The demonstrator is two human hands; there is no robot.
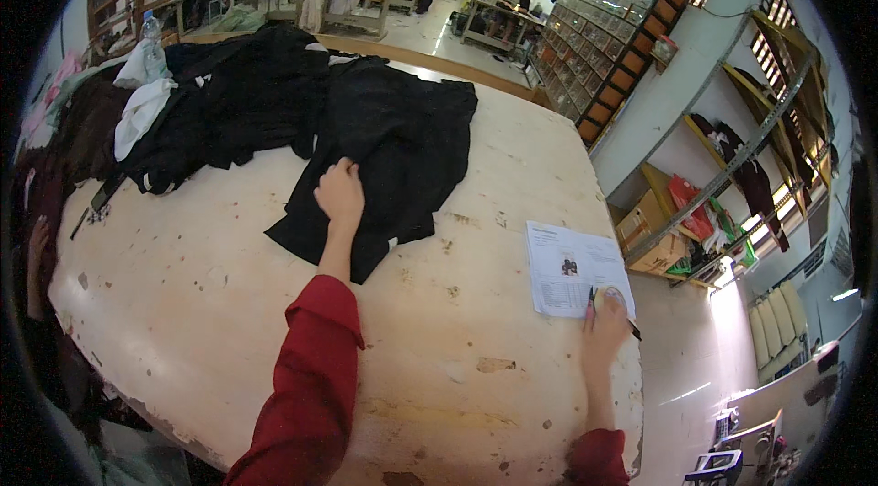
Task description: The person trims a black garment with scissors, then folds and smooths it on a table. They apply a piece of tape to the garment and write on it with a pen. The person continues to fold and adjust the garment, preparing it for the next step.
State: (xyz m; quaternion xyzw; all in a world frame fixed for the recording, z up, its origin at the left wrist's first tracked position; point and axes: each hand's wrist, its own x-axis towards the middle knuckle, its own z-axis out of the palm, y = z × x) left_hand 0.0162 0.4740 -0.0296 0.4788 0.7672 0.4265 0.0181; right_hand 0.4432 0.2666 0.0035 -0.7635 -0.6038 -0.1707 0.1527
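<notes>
A black garment, seemingly trousers or shorts point(393, 129), lies spread on a pale, worn table point(485, 303). My left hand point(340, 192) rests on it near the middle, fingers curled and pinching the cloth. At the right edge of the table a printed sheet of paper point(553, 280) lies flat, with a small picture and a table of text on it. My right hand point(604, 326) is over its lower right corner, closed around a dark pen point(635, 331). A small pale object at those fingers is too small to name.
A heap of black garments point(247, 93) covers the far left, with a white cloth point(144, 116) and a plastic bottle point(151, 31) on it. A person's hand point(38, 239) shows at the left rim. Beyond stand a drawer cabinet point(604, 38), metal shelving point(732, 170) and sewing tables with people.
</notes>
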